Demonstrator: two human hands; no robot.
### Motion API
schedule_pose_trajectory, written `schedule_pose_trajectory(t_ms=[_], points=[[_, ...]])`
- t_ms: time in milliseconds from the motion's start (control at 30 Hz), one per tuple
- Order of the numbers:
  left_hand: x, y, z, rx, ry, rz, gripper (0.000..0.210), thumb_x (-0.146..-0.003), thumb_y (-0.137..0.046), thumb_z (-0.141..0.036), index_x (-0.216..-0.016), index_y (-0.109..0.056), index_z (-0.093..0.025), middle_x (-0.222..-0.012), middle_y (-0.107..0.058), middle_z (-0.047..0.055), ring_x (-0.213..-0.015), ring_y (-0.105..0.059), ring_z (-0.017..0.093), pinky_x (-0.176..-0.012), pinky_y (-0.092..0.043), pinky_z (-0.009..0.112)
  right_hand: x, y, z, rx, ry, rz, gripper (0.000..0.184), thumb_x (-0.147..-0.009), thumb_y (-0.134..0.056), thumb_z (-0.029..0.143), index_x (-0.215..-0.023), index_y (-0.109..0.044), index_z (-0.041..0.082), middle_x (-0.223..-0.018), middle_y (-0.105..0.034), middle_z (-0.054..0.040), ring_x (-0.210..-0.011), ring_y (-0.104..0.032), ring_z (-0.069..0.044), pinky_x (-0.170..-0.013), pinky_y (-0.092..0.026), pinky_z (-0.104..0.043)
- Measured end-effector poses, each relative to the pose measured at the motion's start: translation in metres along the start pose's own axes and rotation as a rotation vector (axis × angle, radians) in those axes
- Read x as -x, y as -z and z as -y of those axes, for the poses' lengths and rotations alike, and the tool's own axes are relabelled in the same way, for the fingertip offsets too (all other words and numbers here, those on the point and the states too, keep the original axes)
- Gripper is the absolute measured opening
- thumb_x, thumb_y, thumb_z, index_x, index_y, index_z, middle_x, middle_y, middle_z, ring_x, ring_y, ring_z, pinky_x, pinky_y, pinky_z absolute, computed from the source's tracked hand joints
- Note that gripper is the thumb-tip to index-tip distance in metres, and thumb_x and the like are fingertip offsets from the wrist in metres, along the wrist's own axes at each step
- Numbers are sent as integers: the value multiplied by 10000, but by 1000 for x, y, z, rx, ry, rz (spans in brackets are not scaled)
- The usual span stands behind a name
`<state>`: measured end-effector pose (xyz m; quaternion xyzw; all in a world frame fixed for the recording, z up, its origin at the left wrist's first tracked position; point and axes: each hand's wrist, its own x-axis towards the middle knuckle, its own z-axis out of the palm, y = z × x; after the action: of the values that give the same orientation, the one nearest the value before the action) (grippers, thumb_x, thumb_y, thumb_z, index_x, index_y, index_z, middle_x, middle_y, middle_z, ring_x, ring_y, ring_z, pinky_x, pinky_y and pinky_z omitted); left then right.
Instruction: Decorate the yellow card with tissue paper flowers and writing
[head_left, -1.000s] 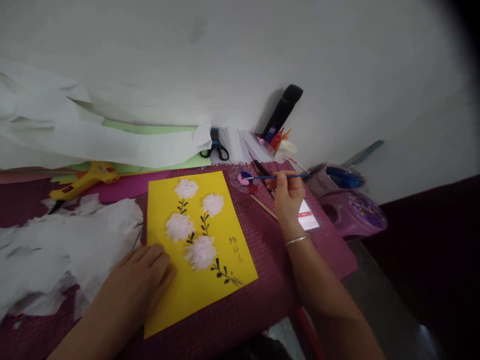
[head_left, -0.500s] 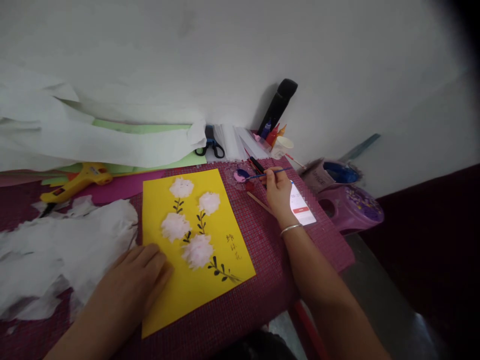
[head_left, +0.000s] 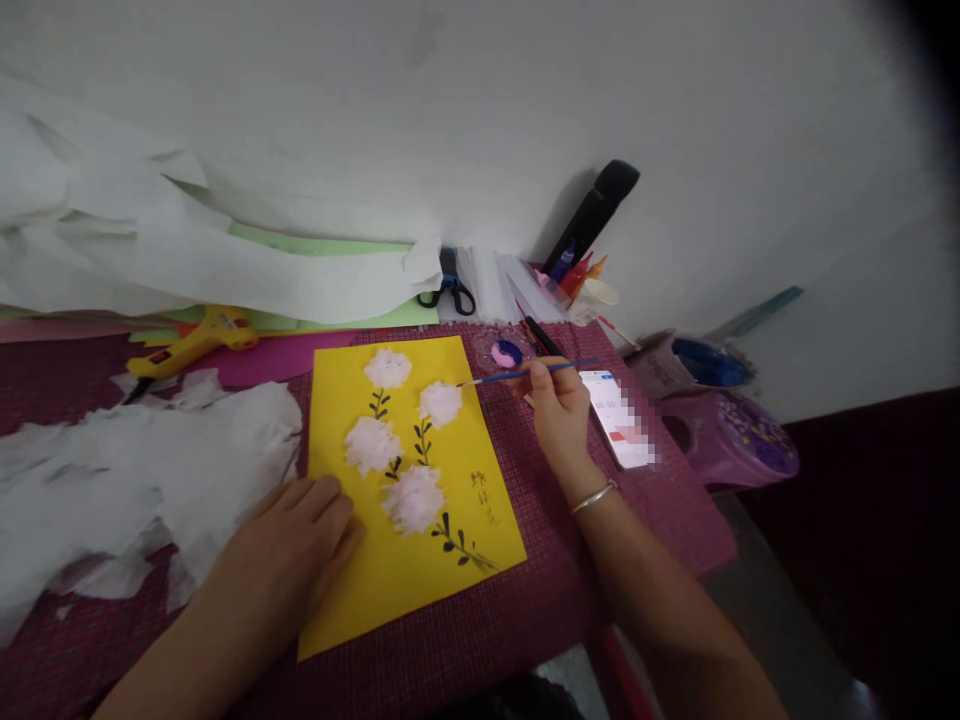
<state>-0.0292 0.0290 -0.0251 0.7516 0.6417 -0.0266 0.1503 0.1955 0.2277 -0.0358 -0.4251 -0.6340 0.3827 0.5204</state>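
Observation:
A slim blue paintbrush (head_left: 501, 378) is pinched between the thumb and fingers of my right hand (head_left: 559, 405). Its dark tip points left, at the edge of the upper right white paper flower (head_left: 441, 403). Several such fluffy, faintly pink flowers sit on a yellow sheet (head_left: 360, 590), with painted dark stems and leaves and handwriting at the right. My left hand (head_left: 307, 525) lies on the sheet's left side, fingers loosely bent and holding nothing. Beyond the sheet's upper right corner is a clear palette (head_left: 482, 348) with pink and dark blue paint.
Crumpled white tissue paper (head_left: 202, 480) lies left, with a yellow glue gun (head_left: 191, 340) behind it. Scissors (head_left: 448, 285) lie near the wall. Paint bottles (head_left: 576, 275) and a pale cup (head_left: 600, 292) stand farther right. A lit phone (head_left: 616, 420) is beside my right wrist.
My right hand has brought the brush from over the palette to the upper right flower. My left hand stays on the sheet. The whole view has shifted slightly.

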Motion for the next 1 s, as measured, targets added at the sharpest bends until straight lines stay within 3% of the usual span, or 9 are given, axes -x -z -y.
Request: schedule_pose_trajectory(t_ms=[233, 433, 600, 800, 1000], points=[[0, -5, 2, -26, 4, -35, 287, -921, -429, -246, -859, -701, -179, -916, -671, 96, -889, -603, 274, -852, -482, 488, 2, -10, 1, -18, 10, 69, 149, -894, -539, 353, -826, -566, 222, -663, -659, 14, -597, -619, -139, -614, -503, -297], [1, -3, 1, -21, 12, -42, 299, -918, -409, -220, -851, -698, -186, -911, -675, 89, -876, -601, 258, -860, -469, 464, 4, -11, 3, -33, 43, 30, 154, -910, -515, 370, -850, -563, 236, -698, -660, 14, -612, -617, -140, -621, -514, -301], [2, -4, 2, -27, -21, -100, 323, -916, -393, -259, -819, -693, -187, -880, -674, 91, -843, -597, 258, -821, -472, 451, 1, -14, 2, -12, 24, 104, 158, -891, -547, 377, -842, -577, 230, -667, -669, 13, -589, -622, -145, -600, -509, -295], [0, -6, 3, 27, 0, -60, 309, -895, -404, -239, -822, -702, -201, -886, -677, 93, -862, -606, 282, -829, -470, 505, -27, 17, -6, 111, 81, -168, 174, -912, -510, 383, -878, -578, 227, -732, -681, -2, -660, -650, -152, -665, -522, -312], [0, -9, 6, 47, -3, -60, 275, -885, -446, -249, -789, -702, -216, -862, -666, 77, -837, -597, 269, -824, -468, 503, -38, 32, -26, 252, 87, -157, 204, -928, -479, 393, -919, -584, 218, -732, -670, -9, -683, -657, -169, -679, -509, -329]])
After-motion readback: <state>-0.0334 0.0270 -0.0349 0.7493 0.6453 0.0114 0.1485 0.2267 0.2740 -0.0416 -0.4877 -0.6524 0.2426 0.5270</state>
